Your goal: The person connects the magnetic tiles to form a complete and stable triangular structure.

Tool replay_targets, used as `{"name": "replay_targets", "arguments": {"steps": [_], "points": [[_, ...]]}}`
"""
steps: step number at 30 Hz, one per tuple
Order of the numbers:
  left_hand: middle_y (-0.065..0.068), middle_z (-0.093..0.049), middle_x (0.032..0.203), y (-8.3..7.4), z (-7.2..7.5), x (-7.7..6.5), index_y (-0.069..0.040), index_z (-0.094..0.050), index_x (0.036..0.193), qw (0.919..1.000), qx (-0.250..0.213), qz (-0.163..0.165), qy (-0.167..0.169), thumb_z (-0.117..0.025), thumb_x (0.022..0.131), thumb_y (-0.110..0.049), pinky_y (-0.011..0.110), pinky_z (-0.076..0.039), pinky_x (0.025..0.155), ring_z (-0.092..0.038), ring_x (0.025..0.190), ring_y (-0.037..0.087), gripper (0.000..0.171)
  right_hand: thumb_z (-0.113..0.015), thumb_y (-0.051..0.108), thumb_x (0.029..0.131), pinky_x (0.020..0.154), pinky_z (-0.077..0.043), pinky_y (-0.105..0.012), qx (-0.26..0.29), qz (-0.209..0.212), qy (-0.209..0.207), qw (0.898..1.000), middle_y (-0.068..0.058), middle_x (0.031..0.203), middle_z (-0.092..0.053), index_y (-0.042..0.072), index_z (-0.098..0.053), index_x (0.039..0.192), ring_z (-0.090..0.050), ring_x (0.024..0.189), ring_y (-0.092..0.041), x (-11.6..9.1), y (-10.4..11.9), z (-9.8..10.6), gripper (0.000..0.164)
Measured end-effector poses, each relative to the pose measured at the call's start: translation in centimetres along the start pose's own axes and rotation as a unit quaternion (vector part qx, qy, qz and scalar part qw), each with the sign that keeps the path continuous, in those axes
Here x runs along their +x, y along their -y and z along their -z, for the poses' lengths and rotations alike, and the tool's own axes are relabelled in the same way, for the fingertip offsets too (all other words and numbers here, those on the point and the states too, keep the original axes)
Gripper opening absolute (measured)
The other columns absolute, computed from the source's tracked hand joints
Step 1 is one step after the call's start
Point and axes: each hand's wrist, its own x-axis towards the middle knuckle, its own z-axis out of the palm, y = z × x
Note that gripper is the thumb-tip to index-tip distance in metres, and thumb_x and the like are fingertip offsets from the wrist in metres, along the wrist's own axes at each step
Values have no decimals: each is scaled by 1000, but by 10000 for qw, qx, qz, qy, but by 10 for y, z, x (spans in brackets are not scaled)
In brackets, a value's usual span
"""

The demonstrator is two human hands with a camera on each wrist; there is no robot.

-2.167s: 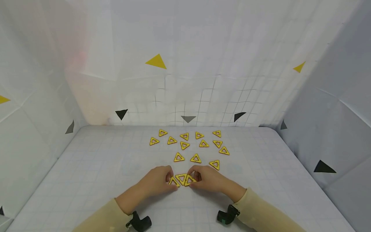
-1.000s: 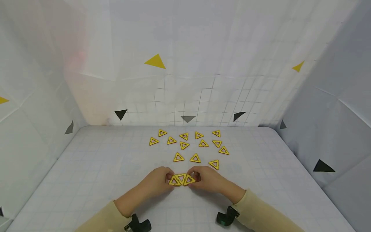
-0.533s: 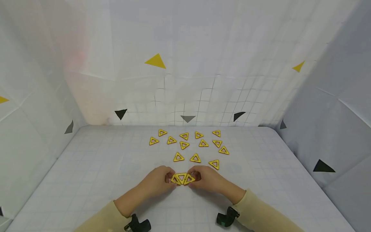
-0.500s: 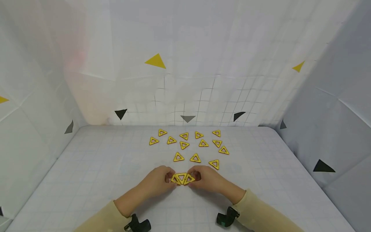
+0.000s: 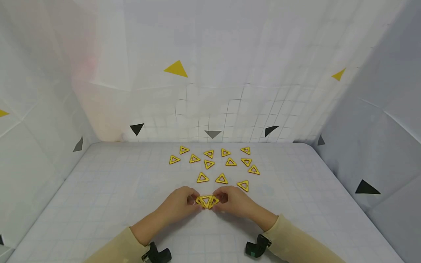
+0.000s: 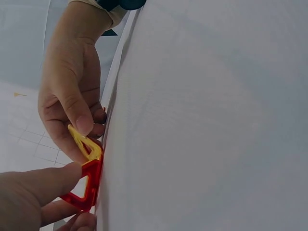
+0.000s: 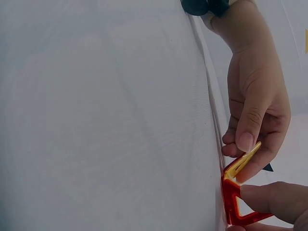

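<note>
Three triangular magnetic tiles stand joined in a row low in the head view: a middle tile point(image 5: 206, 197), a left tile point(image 5: 198, 201) and a right tile point(image 5: 215, 200). The outer two are folded up at an angle to the middle one. My left hand point(image 5: 179, 201) pinches the left tile between thumb and fingers. On the other side, my right hand point(image 5: 234, 201) pinches the right tile the same way. In the left wrist view the tile in the near hand shows its red face point(image 6: 92, 169), and the far one its yellow face point(image 6: 95, 151).
Several loose yellow triangle tiles lie flat beyond the hands, the nearest being a tile point(image 5: 222, 179) and a tile point(image 5: 243, 185). The table point(image 5: 108, 190) has a pale gridded cover. A white sheet wall point(image 5: 230, 47) rises behind it, with more sheets at both sides.
The left tile has come against the middle one. Both outer tiles have since tilted up and look narrower, and the hands have drawn slightly closer together. The loose tiles stay put.
</note>
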Motion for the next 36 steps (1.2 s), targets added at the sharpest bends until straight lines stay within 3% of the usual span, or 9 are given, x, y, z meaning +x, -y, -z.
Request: {"name": "replay_targets", "arguments": {"steps": [10,17,31,36], "points": [[-7,-60,88,3,0,5,-12,-71,107,9999,-114,-7,-21,-82,85,-28,30,-48,72,-56,80,9,30,-85,24,80,72,-49,-27,-79,108,-270,9995,12,91,-64,15,-73,104,-57,82,-7,0,0,0,28],[-7,-64,92,8,-1,9,-10,-71,105,9991,-364,-209,-32,-82,85,-27,29,-51,75,-60,83,8,29,-85,25,81,73,-51,-28,-50,178,-329,9993,10,94,-66,16,-72,104,-60,84,-7,0,0,0,27],[-11,-63,80,14,-2,19,-17,-71,96,9968,-797,11,72,-85,80,-31,26,-50,68,-61,74,7,26,-82,28,84,74,-53,-29,-33,258,-321,9991,11,96,-67,17,-72,105,-62,87,-7,4,-2,-2,26],[-9,-63,80,16,-2,21,-16,-71,94,9961,-877,-58,43,-86,79,-30,25,-49,67,-60,73,9,26,-83,27,84,78,-53,-30,-42,326,-383,9987,12,96,-67,19,-73,104,-63,88,-6,6,-2,-2,24]]}}
